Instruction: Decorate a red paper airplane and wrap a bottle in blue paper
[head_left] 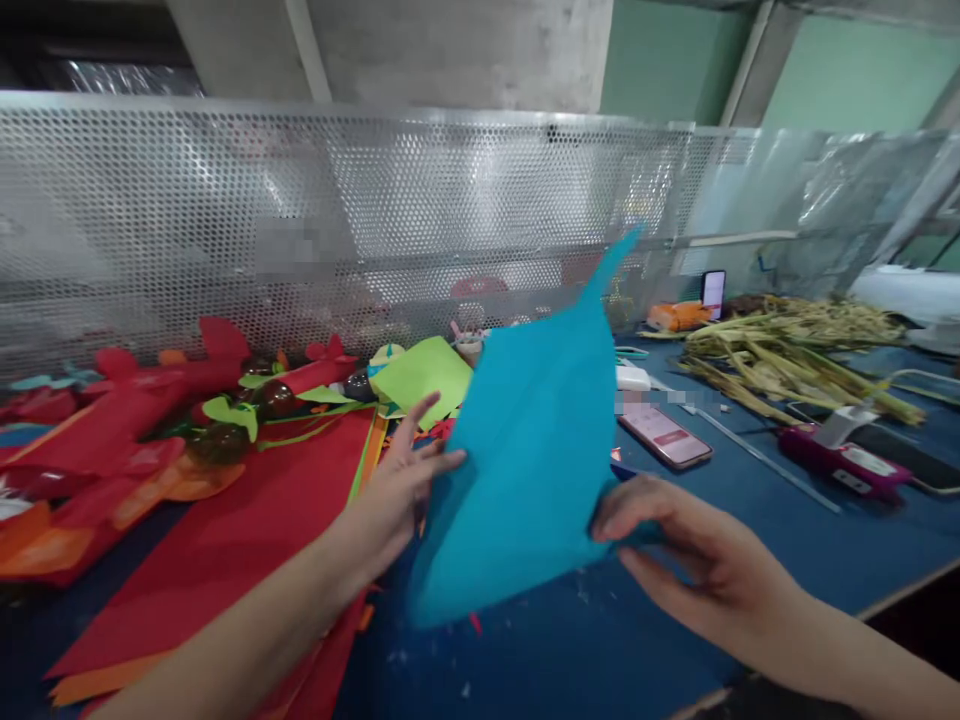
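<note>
A turquoise blue sheet point(532, 440), thin and bendy, is held up in front of me above the table. Its upper right corner runs out into a narrow pointed strip. My right hand point(697, 565) pinches the sheet's lower right corner between thumb and fingers. At the left edge, my left hand point(401, 490) has its fingers spread, with a fingertip against the sheet; its grip is loose and partly blurred. A small dark blue item point(624, 468) shows just above my right fingers, too blurred to name. Behind the sheet lies a lime green sheet point(427, 380).
Red sheets point(247, 520) are stacked at left, beside red and orange cut-out pieces point(142, 420). A phone point(666, 436), a magenta device point(840, 462) and dried stalks point(787, 345) lie on the right of the blue table point(787, 540). A perforated metal panel point(450, 200) stands behind.
</note>
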